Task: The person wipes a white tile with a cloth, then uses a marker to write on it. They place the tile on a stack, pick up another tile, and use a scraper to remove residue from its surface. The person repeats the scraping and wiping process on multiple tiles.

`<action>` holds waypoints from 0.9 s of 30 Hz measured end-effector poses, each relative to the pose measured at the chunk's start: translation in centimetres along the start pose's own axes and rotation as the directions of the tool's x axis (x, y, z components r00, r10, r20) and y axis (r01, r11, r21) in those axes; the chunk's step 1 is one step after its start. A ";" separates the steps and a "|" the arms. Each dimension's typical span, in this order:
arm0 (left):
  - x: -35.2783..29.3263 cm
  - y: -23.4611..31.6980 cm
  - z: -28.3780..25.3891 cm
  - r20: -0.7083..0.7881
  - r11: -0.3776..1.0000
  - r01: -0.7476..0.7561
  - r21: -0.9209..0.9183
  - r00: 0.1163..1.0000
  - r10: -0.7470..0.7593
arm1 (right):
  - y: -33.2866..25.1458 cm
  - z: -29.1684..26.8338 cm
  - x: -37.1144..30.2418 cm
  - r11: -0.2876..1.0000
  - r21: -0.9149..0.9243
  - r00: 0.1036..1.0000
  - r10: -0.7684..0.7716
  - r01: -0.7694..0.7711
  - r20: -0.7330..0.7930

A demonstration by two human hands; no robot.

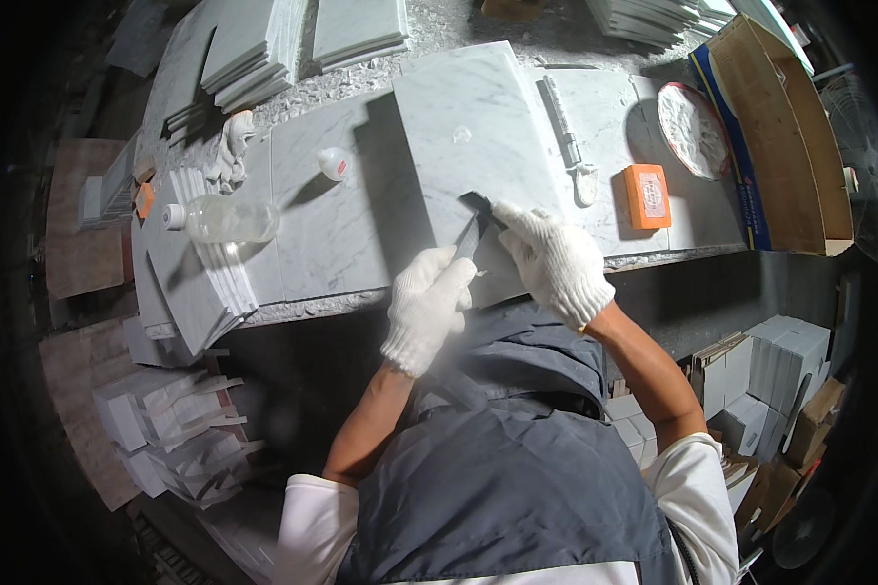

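Observation:
Both my hands wear white knit gloves and meet over the near end of a grey-veined white marble tile (473, 117). My left hand (427, 302) is closed around a thin grey scraper-like strip (471, 237) that points up and away from me. My right hand (554, 261) is closed on a dark flat blade-like piece (475, 201), whose end shows beyond the fingers. The strip and the dark piece meet or overlap; whether they are joined I cannot tell. A small pale mark (461, 135) shows on the tile's face.
Right of the tile lie a white tube-like tool (561, 117), an orange box (647, 196), a round dish of white paste (694, 131) and an open cardboard box (785, 136). Leftward are a small white bottle (333, 164), a clear bottle (229, 218), a crumpled cloth (232, 151) and stacked tiles (254, 49).

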State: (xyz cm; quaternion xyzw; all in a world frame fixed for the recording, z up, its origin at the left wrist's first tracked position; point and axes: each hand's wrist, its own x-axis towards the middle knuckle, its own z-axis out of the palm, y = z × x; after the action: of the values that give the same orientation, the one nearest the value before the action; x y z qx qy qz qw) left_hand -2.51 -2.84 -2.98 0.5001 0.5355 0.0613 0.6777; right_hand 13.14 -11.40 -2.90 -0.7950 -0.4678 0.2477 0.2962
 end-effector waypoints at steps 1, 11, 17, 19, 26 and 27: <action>0.0 0.0 0.0 0.004 1.000 -0.005 0.005 1.000 0.005 | 0.1 0.1 0.1 1.000 -0.024 0.999 0.017 -0.016 0.045; 0.0 0.2 -0.1 0.019 1.000 0.006 -0.012 1.000 -0.006 | 0.9 0.2 0.0 0.998 -0.003 0.998 -0.062 0.062 -0.006; 0.9 -1.4 -0.2 -0.046 0.975 -0.180 0.130 0.981 0.187 | 1.2 -0.1 -0.4 0.994 0.048 0.995 -0.096 0.096 0.001; 1.4 -2.1 0.0 -0.076 0.723 -0.517 0.457 0.788 0.611 | 1.6 -0.5 -0.5 0.980 0.194 0.996 -0.038 0.053 -0.082; 1.9 -3.0 0.2 0.293 -0.230 -0.231 0.945 0.287 0.912 | 2.3 -1.7 -1.2 0.987 0.045 0.987 -0.156 0.157 -0.028; 1.9 -3.0 0.2 0.315 -0.252 -0.236 0.939 0.289 0.904 | 2.3 -1.9 -1.6 0.994 -0.005 0.988 -0.109 0.110 0.113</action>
State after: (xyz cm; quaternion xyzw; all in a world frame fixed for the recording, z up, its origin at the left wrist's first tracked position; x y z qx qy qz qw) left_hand -2.95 -3.24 -6.42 0.9363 0.2555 0.2135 -0.1115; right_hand 15.09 -14.14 -2.95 -0.7546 -0.5280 0.2729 0.2782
